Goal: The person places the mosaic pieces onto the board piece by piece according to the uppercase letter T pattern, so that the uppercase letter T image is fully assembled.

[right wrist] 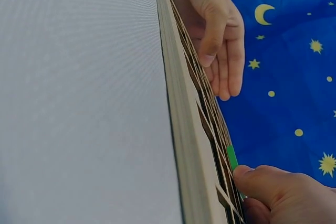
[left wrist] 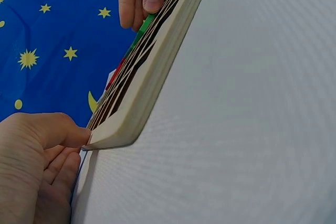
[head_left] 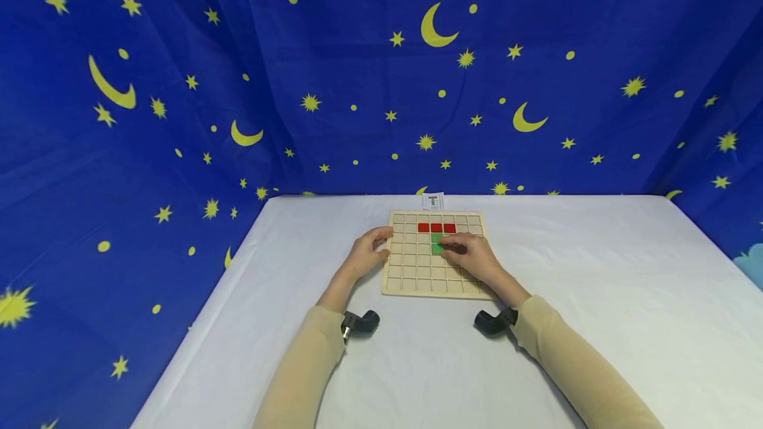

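A wooden grid board (head_left: 417, 275) lies on the white table, divided into small square cells. Three red tiles (head_left: 436, 228) form a row near its far side. Green tiles (head_left: 438, 249) run down toward the person from below the middle red one. My right hand (head_left: 473, 257) pinches a green tile (right wrist: 232, 157) at the board, thumb on its near side, fingers partly hiding it. At the board's left edge, my left hand (head_left: 363, 253) rests with thumb and fingertips against the wooden rim (left wrist: 113, 135), fingers loosely extended.
Behind the board lies a small printed card (head_left: 432, 201) showing a grid with a red and green pattern. A blue curtain (head_left: 357, 71) with yellow moons and stars hangs around the white table (head_left: 417, 376). Black wrist cameras (head_left: 491, 323) sit below both hands.
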`<state>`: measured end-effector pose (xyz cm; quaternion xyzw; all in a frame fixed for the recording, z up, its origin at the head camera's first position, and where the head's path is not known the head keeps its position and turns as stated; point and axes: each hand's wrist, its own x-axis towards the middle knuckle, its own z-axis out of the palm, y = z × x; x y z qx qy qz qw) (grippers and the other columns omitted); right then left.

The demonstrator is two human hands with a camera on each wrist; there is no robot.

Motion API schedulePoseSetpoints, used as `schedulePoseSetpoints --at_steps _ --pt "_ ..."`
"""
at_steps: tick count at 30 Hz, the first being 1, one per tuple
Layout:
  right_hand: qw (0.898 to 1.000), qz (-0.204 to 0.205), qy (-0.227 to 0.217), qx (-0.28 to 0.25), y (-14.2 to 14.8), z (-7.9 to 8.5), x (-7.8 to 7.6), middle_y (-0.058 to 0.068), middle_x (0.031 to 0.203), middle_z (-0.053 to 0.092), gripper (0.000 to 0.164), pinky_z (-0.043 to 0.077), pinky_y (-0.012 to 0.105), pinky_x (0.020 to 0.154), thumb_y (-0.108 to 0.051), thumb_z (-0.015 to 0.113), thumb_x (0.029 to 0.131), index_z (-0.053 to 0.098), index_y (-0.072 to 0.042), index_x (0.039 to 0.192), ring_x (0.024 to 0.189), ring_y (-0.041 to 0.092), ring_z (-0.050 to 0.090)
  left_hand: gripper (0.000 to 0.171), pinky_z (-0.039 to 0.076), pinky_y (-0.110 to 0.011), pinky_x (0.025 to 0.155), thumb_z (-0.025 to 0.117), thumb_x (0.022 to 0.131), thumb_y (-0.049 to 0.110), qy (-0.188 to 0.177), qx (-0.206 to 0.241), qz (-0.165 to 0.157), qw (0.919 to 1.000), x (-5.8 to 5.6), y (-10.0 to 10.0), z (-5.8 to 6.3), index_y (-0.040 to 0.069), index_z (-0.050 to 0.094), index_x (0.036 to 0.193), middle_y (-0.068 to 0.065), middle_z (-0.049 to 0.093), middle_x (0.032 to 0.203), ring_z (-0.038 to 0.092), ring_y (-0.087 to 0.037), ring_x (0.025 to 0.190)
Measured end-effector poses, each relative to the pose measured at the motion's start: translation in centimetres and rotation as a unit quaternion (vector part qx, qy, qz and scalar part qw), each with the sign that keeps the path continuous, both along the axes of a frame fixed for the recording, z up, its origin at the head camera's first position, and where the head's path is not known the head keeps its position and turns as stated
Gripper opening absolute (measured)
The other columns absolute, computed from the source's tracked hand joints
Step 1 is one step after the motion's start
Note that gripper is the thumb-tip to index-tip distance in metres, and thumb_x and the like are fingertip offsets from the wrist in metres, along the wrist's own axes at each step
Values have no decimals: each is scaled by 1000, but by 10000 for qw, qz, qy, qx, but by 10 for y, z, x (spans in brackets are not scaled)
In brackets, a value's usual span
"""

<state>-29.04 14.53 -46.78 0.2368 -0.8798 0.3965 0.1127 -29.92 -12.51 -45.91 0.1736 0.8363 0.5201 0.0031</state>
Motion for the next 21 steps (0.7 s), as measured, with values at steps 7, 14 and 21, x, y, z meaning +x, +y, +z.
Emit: schedulePoseSetpoints --at_steps 7,14,21 --pt "9998 32 95 -161 0 -1 -1 7 102 68 28 56 37 79 -11 75 80 71 -5 107 91 20 63 50 38 -22 105 59 83 -11 23 26 -19 10000 0 0 -1 -4 49 132 -17 54 129 47 -26 123" --pt "9995 -30 177 -257 -2 0 0 6 98 68 27 57 34 75 -9 76 79 71 -3 105 86 19 64 50 38 -29 107 57 83 -13 63 125 -120 9998 3 1 3 -8 47 132 -22 52 130 46 -31 124" --pt "9995 -47 -52 -318 -3 2 2 8 102 68 27 56 38 79 -11 75 80 71 -4 106 91 22 64 50 39 -22 104 59 83 -12 13 17 28 10000 -1 1 -2 -4 49 132 -17 55 128 48 -25 123"
